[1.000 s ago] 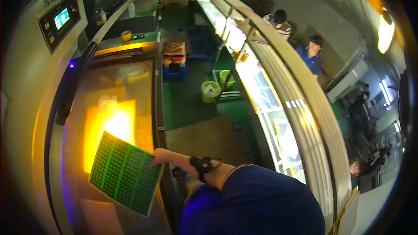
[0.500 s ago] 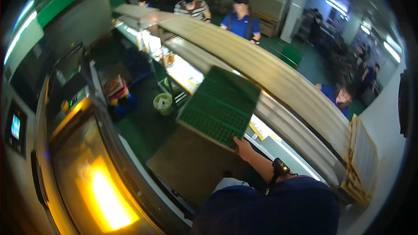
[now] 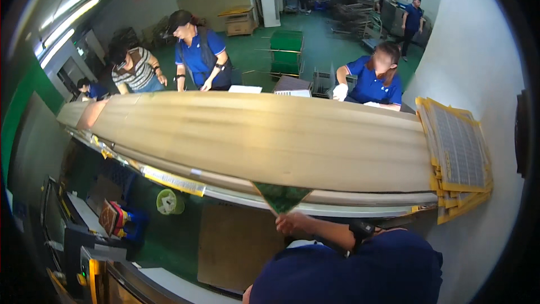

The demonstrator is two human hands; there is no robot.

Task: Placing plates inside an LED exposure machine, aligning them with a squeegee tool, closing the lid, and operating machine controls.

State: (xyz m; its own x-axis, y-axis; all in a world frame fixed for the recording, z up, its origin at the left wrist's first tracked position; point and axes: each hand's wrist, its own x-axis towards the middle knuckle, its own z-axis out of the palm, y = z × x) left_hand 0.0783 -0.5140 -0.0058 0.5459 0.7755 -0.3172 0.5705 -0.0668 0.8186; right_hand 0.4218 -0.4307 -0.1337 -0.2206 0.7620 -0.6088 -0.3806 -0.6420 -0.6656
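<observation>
My right hand, fingers closed, grips the near corner of a green circuit board panel. Only a triangular part of the panel shows. Its far part is hidden at the edge of a long shelf topped with brown sheeting. A dark band with a small device sits on my right wrist. Of my left arm, just a sliver of skin shows at the lower edge beside my dark blue shirt; its fingers are hidden.
A brown board lies below the shelf. Left of it stand a pale green bin and a machine. Yellow-edged frames lean at the shelf's right end. Several people work beyond the shelf.
My view has swung right, toward the shelf. The green panel, fully visible before, has moved to the shelf edge and is now mostly hidden, still in my right hand.
</observation>
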